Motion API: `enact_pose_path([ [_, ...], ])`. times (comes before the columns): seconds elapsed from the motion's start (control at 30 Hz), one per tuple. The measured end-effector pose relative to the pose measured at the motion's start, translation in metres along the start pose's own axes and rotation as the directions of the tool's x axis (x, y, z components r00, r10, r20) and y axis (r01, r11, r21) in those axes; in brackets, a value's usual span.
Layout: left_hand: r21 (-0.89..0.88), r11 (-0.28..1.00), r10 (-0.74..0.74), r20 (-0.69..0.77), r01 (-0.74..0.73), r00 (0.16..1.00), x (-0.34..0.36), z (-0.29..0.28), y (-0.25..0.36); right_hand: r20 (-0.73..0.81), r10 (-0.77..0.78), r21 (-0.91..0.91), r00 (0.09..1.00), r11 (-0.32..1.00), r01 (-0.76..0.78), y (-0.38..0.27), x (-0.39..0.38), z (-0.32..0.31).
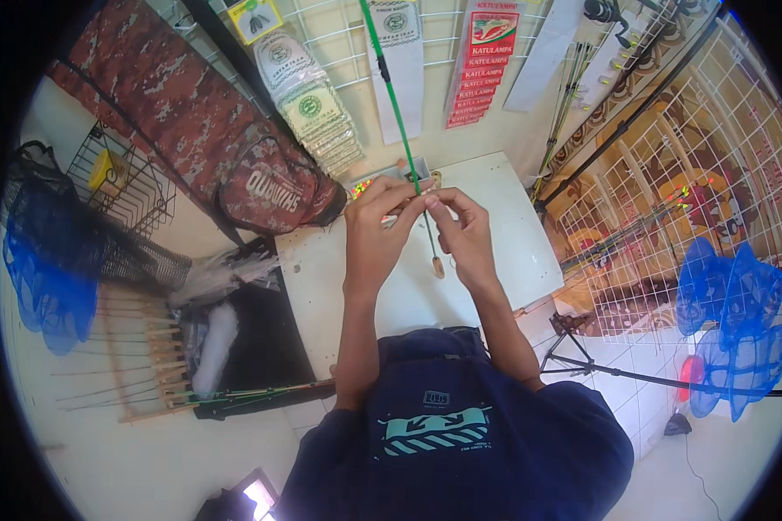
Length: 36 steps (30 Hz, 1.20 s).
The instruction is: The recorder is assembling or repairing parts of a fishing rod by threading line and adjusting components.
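A thin green fishing rod [397,113] with a black band runs from the top of the view down between my hands. Its lower part ends in a small tan piece [438,267] over the white table. My left hand [376,215] is closed, thumb and fingers pinching at the rod from the left. Close against it, my right hand [466,227] pinches at the same spot from the right. The fingertips almost meet there, and any small part between them is too hidden to make out.
Behind my hands, a small box with bright floats [362,186] stands on the white table [513,200]. A camouflage rod bag [261,178] leans at the left. Packets [482,69] hang on the wall rack. Blue nets [730,304] and a wire grid [660,226] are at the right.
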<state>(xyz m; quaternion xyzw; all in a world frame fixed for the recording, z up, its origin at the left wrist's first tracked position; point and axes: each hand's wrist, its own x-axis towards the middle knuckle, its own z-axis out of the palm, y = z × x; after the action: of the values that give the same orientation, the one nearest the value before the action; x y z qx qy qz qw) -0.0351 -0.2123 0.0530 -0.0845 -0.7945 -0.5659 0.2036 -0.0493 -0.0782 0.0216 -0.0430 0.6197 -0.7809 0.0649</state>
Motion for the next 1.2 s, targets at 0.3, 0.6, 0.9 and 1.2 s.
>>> enact_pose_path([
  [0.3,-0.119,0.992,0.027,-0.092,-0.038,0.995,0.001,-0.003,-0.019,0.009,-0.210,-0.056,0.978,0.976,0.211,0.019,-0.001,-0.002],
  [0.6,-0.130,0.991,0.019,-0.082,-0.029,0.996,0.000,-0.003,-0.017,-0.081,-0.189,-0.196,0.979,0.966,0.171,0.015,-0.010,0.000],
  [0.9,-0.080,0.996,0.030,-0.070,-0.035,0.997,0.000,-0.002,-0.010,-0.137,-0.285,-0.296,0.949,0.926,0.236,0.009,-0.011,0.003],
  [1.2,0.052,0.992,0.117,-0.032,-0.115,0.993,-0.001,0.003,-0.003,-0.148,-0.304,-0.402,0.941,0.888,0.224,-0.005,-0.013,-0.002],
])
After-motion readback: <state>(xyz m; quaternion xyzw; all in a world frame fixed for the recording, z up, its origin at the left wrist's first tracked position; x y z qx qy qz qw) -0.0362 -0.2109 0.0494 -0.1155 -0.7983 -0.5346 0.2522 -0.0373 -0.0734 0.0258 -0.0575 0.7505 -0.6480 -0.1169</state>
